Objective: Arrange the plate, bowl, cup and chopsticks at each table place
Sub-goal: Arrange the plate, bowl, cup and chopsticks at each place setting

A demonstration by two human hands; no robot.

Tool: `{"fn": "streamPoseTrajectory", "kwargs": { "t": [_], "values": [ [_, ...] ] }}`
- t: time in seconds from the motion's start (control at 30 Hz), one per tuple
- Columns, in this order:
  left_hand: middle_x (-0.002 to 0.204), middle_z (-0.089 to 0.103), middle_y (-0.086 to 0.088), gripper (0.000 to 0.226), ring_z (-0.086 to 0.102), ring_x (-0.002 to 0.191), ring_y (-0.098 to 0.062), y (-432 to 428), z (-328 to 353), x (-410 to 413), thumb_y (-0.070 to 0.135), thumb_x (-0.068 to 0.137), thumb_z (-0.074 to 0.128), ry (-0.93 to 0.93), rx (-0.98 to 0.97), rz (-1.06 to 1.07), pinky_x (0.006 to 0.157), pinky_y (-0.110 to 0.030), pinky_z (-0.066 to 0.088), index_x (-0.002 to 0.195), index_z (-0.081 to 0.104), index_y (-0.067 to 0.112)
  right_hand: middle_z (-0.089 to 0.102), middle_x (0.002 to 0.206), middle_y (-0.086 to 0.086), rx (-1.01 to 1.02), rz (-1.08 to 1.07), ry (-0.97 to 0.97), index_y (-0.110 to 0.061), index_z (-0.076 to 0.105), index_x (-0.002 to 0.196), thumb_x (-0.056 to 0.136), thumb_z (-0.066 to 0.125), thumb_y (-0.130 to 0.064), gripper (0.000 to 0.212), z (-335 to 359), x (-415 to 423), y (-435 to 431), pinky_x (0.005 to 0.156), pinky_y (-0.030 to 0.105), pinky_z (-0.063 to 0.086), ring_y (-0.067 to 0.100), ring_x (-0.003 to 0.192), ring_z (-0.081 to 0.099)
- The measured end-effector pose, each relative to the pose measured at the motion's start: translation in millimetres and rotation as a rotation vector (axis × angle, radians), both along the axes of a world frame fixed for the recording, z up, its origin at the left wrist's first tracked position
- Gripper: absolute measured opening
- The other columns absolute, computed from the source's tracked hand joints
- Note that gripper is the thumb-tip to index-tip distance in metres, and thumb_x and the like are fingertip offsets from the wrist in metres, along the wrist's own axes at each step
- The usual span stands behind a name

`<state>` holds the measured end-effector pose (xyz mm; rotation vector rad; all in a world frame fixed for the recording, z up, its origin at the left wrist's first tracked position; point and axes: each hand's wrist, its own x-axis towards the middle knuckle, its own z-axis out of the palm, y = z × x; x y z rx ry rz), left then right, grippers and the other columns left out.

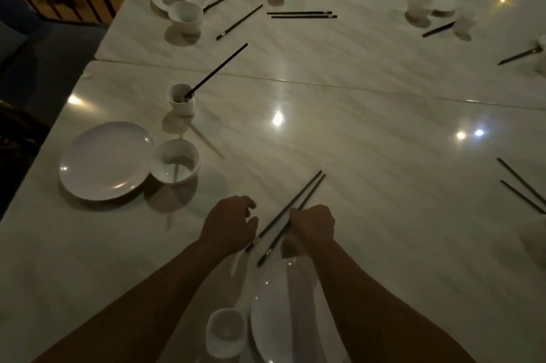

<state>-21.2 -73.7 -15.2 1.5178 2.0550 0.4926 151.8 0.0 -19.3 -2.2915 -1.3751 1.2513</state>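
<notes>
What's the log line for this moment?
stage: setting chopsticks | right hand: grips chopsticks just beyond near plate | left hand: beside them, holding nothing

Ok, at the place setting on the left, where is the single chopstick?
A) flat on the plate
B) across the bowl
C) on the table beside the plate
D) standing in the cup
D: the single chopstick leans out of the cup, beyond the bowl and plate; the right hand grips a separate pair of chopsticks.
</notes>
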Motion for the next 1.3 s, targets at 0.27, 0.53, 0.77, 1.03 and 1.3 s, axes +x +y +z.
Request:
{"fn": "streamPoseTrajectory", "kwargs": {
  "t": [0.27,0.53,0.77,1.03,1.3],
  "values": [
    [0.104,0.067,-0.005,0.035,0.062,0.101,-0.026,67,-22,41,0.04,0.08,0.067,0.037,-0.115,-0.128,0.082,-0.034,0.051,0.105,0.067,0.015,0.07,0.066,0.008,0.1,-0.191,0.108,-0.009,0.072,0.07,0.069,0.068,-0.035,0.026,14,32,22,0.066,0.036,0.06,0.025,0.067,0.07],
    [0.083,0.069,-0.007,0.018,0.066,0.079,-0.03,72,-22,42,0.028,0.072,0.063,0.079,-0.109,-0.203,0.064,-0.03,0.05,0.084,0.069,0.015,0.073,0.088,0.013,0.288,-0.137,0.416,-0.001,0.062,0.097,0.093,0.063,-0.011,0.011,71,95,16,0.065,0.033,0.06,0.022,0.08,0.074],
    [0.091,0.072,-0.008,0.027,0.066,0.089,-0.027,50,3,18,0.022,0.074,0.07,-0.059,-0.053,-0.026,0.079,-0.034,0.054,0.099,0.071,0.013,0.072,0.074,0.004,0.208,0.118,0.154,-0.013,0.065,0.095,0.088,0.068,-0.012,0.008,53,105,-42,0.058,0.034,0.06,0.02,0.065,0.072],
    [0.076,0.062,0.008,0.022,0.064,0.079,-0.014,-17,33,26,0.024,0.077,0.071,-0.145,-0.016,0.222,0.08,-0.026,0.051,0.098,0.069,0.018,0.069,0.08,-0.007,0.064,0.409,-0.024,-0.02,0.065,0.107,0.086,0.071,-0.02,0.022,15,98,-112,0.056,0.008,0.047,0.001,0.066,0.065],
    [0.088,0.072,-0.002,0.023,0.066,0.08,-0.015,-81,47,54,0.023,0.079,0.073,-0.142,0.009,0.388,0.08,-0.028,0.055,0.099,0.07,0.014,0.072,0.084,-0.001,0.085,0.486,0.028,-0.018,0.067,0.108,0.085,0.073,-0.021,0.024,11,106,-132,0.077,0.032,0.06,0.011,0.072,0.07]
  ]
}}
